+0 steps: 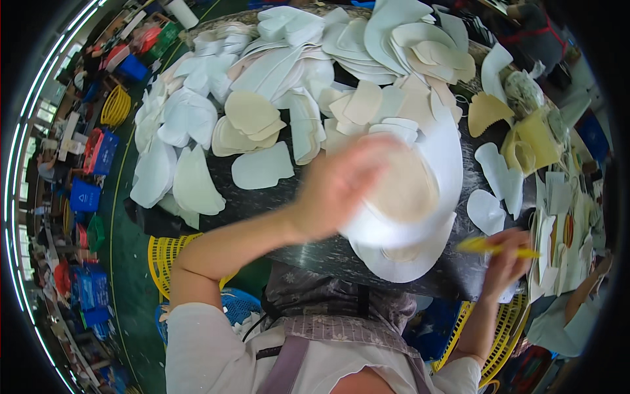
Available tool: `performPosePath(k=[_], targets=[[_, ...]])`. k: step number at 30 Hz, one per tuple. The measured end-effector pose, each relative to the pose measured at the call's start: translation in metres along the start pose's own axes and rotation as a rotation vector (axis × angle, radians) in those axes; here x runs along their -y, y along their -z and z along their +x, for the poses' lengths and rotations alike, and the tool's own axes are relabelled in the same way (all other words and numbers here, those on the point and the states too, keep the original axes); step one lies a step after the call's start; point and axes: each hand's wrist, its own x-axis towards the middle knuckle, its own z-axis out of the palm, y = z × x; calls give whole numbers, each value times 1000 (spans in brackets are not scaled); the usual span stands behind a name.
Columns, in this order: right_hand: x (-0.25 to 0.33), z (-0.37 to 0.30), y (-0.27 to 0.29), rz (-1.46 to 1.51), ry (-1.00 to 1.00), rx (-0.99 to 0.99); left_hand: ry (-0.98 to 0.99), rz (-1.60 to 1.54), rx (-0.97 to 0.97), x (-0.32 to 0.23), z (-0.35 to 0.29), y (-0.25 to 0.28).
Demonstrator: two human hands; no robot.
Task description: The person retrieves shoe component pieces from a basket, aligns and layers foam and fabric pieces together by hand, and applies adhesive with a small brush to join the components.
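My left hand (351, 184) is blurred by motion, over the left edge of a rounded cream piece (410, 187). Its fingers are smeared, and I cannot tell whether they grip anything. The cream piece lies over a large white curved sheet (449, 154), which is partly blurred. Below it, another white rounded sheet (400, 266) reaches toward the table's front edge. At the right, my right hand (508, 259) is closed around a slim yellow pen-like tool (482, 245), its end pointing left. A white cut piece (485, 211) lies just beyond that hand.
Stacks of white and cream cut sheets (282, 65) cover the far side of the dark table (262, 210). Yellow foam-like pieces (535, 141) sit at the right. Yellow baskets (164, 259) stand below the table's front edge. Another person's arm (586, 289) shows at far right.
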Motion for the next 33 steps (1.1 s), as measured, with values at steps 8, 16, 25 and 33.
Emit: performPosePath(k=[8,16,25,33], targets=[[-87,150,65,-782,-138,-144,-176,902,-511,112,106,214],[-57,119,71,-179,-266,-277,-470,268,746,25,17,-37],[-6,41,-29,74,-554,165,-153,481,574,23,-3,-70],[14,8,-35,181,-349,314,-14,314,525,33,-1,-61]])
